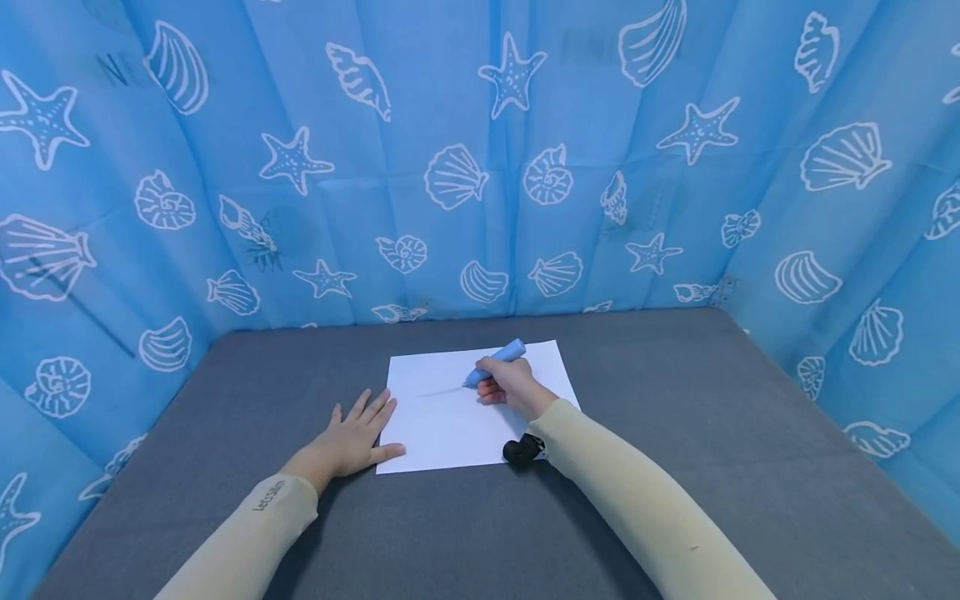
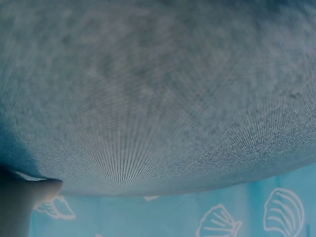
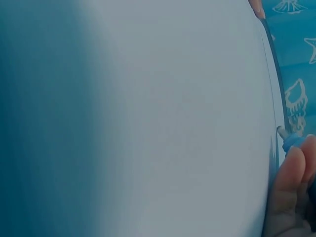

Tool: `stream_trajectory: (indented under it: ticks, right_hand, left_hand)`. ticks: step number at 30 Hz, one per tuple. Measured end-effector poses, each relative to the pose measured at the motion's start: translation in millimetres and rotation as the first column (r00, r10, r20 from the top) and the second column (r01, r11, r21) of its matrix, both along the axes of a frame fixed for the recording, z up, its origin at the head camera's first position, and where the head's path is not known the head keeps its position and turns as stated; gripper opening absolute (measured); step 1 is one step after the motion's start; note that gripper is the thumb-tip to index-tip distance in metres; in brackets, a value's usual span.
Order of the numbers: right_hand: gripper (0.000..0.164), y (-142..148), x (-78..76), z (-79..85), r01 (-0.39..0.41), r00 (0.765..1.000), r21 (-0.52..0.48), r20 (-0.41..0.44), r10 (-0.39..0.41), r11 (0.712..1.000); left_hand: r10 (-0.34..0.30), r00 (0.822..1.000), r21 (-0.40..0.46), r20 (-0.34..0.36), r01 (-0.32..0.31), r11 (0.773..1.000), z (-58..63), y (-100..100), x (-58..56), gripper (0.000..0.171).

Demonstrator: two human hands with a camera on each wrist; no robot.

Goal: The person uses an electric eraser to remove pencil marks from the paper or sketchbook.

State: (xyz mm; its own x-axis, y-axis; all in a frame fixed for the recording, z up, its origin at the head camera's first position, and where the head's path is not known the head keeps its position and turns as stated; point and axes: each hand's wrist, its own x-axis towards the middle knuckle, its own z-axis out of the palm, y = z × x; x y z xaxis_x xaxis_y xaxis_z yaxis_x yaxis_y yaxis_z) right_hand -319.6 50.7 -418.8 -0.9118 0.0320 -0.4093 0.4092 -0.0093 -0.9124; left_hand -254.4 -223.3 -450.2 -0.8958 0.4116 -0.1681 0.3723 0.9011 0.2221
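Note:
A sheet of white paper [image 1: 442, 429] lies on the grey tabletop. My right hand [image 1: 513, 385] pinches a thick blue pen [image 1: 510, 350], tilted with its tip down on the sheet. From that tip a thin, faint line [image 1: 438, 392] runs leftward across the upper part of the paper. In the right wrist view the pen's tip [image 3: 282, 131] shows just past the curled fingers [image 3: 291, 168]. My left hand [image 1: 352, 437] lies flat with spread fingers, its fingertips and thumb over the sheet's left edge. Only a bit of that hand [image 2: 47, 190] appears in the left wrist view.
Grey cloth covers the table [image 1: 675, 400] around the paper. A blue curtain [image 1: 465, 225] with white shells and starfish hangs behind it and along both sides. A small black device [image 1: 522, 450] sits at my right wrist, over the paper's lower edge.

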Motion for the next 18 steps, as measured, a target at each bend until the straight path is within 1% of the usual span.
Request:
stream_trajectory:
  ticks: [5, 8, 14, 18]
  right_hand:
    - [0.022, -1.5, 1.1, 0.5, -0.037, 0.999, 0.006, 0.008, 0.037, 0.999]
    - [0.022, -2.1, 1.3, 0.8, -0.033, 0.999, 0.004, -0.005, 0.033, 0.999]
    - [0.022, -4.6, 2.4, 1.9, -0.059, 0.998, 0.016, -0.003, 0.059, 0.998]
    - [0.021, -5.7, 3.1, 1.7, -0.045, 0.999, 0.013, -0.012, 0.045, 0.999]
  left_hand:
    - [-0.003, 1.0, 0.001, 0.002, 0.003, 1.0, 0.9, 0.0, 0.6, 0.096]
    - [-0.004, 1.0, 0.004, 0.005, 0.004, 1.0, 1.3, -0.2, 0.4, 0.096]
    - [-0.004, 1.0, -0.001, 0.003, 0.004, 1.0, 1.3, -0.9, -0.2, 0.095]
    - [-0.009, 1.0, 0.0, 0.003, 0.009, 1.0, 1.2, -1.6, 0.3, 0.096]
